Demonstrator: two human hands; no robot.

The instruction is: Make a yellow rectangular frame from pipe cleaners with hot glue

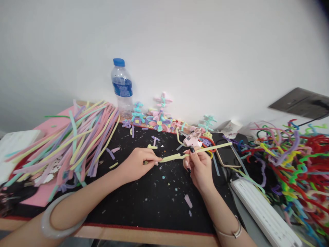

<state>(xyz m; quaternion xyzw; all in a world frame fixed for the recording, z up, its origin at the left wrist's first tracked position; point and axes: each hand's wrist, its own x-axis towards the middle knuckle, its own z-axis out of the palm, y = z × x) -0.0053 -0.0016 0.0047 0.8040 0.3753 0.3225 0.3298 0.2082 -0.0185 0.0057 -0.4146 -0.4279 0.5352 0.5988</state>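
Observation:
Over the black mat (123,202), my left hand (140,164) pinches one end of a pale yellow pipe cleaner (171,157). Its left part looks doubled. My right hand (199,166) grips the same strip further along, between thumb and fingers, and a long straight end sticks out to the upper right. Whether the strip is one piece right at the right fingertips I cannot tell. Just beyond my left hand lie a small yellow twisted piece (152,146) and a purple one (155,140). A pink tool (192,138) sits behind my right hand.
Loose pastel pipe cleaners (77,137) pile up at left, bright ones (303,164) at right. A water bottle (122,87) stands by the wall near finished pipe-cleaner flowers (159,121). A phone (227,155) and a white power strip (264,212) lie at right.

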